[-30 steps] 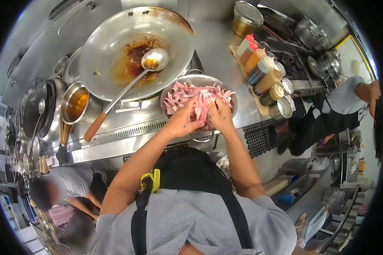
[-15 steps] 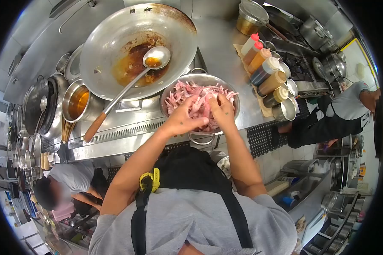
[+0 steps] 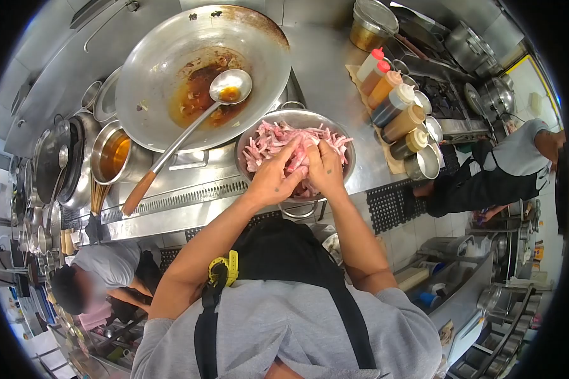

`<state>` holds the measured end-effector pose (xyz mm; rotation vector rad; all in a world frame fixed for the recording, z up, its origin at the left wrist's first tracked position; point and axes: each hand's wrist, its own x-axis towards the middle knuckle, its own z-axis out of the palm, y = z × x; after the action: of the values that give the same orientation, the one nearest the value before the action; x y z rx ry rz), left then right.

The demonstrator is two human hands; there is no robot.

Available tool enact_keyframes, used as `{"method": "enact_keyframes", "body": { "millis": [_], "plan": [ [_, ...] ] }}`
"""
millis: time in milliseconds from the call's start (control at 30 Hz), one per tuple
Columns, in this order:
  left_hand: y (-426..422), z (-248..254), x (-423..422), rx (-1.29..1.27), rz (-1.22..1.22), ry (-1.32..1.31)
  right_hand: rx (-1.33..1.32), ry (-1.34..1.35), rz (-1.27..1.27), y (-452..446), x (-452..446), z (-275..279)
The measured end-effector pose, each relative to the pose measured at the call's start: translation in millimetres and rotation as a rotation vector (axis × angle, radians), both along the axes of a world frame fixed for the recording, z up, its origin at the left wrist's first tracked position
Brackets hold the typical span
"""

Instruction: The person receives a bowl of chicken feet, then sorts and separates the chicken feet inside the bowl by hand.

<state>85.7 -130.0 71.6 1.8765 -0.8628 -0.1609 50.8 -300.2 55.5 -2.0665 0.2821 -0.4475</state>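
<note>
A steel bowl point(image 3: 353, 158) in the middle of the counter is heaped with raw pink meat point(image 3: 269, 142) in long, thin pieces. Both hands are in this heap, side by side at its near side. My left hand point(image 3: 274, 180) curls round some of the meat, its thumb pointing towards the other hand. Close against it, my right hand point(image 3: 325, 169) has its fingers bent down over the same clump. Fingertips of both hands are partly hidden among the pieces.
Behind the bowl stands a large wok point(image 3: 145, 69) with brown, oily liquid and a wooden-handled ladle point(image 3: 189, 132). A pot of amber liquid point(image 3: 112, 158) is at left. Squeeze bottles point(image 3: 392, 110) line the right. One co-worker point(image 3: 107, 265) is at lower left, another point(image 3: 487, 177) at right.
My hands have drawn closer together over the meat, with the left thumb now tucked nearer the right hand. The bowl stays in place; the view shifts slightly.
</note>
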Motion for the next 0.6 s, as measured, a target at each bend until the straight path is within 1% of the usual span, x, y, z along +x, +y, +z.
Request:
{"method": "enact_keyframes", "body": {
  "millis": [33,167,267,367,433,467,500,567,600],
  "plan": [
    [-1,-1,0,-0.013,0.002,-0.001,-0.006,0.036,0.002,-1,-1,2],
    [-6,-12,0,-0.059,0.004,-0.044,-0.005,0.038,-0.016,1,0,0],
    [-7,-13,-1,-0.106,0.002,0.015,0.010,0.021,-0.013,2,0,-1],
    [-7,-10,-1,-0.141,0.012,-0.029,0.024,0.013,0.007,0,-1,-4],
    [-6,-10,0,-0.153,0.036,-0.138,0.020,0.025,0.021,0,-1,-4],
    [-6,-9,2,-0.183,0.051,-0.028,0.046,-0.046,-0.017,-5,3,-23],
    [-6,-7,4,-0.216,0.070,0.081,0.072,-0.118,-0.055,-13,12,-57],
    [-2,-2,9,-0.322,0.111,0.636,0.102,-0.182,-0.111,-23,16,-74],
    [1,-8,14,-0.316,0.106,0.588,0.107,-0.174,-0.128,-27,15,-70]
  ]
}}
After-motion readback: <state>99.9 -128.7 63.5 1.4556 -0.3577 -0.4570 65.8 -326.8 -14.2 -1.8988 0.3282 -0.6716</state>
